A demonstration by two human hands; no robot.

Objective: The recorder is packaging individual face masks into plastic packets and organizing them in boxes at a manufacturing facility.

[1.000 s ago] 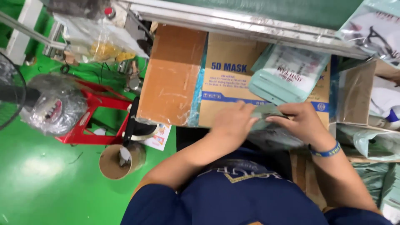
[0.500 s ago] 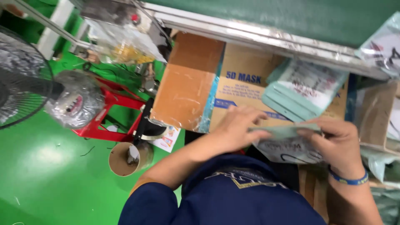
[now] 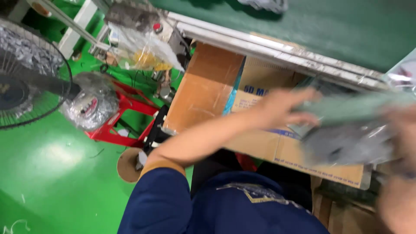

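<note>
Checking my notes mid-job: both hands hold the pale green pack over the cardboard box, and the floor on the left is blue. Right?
Not quite. The head view shows the floor is green, not blue. The left hand and blurred right hand do hold the pale green pack over the cardboard box.

Floor (image 3: 47, 173): bright green, glossy. Cardboard box (image 3: 208, 93): plain tan flap, blue print on its pale front. Stool (image 3: 125, 117): red. Sleeve (image 3: 158, 203): navy blue with a mustard cuff. Conveyor belt (image 3: 303, 26): dark green, silver-grey rail. Fan (image 3: 26, 78): black wire grille. Packet (image 3: 351, 138): clear plastic, grey-green inside, blurred. Tape roll (image 3: 129, 164): brown cardboard core.
</note>
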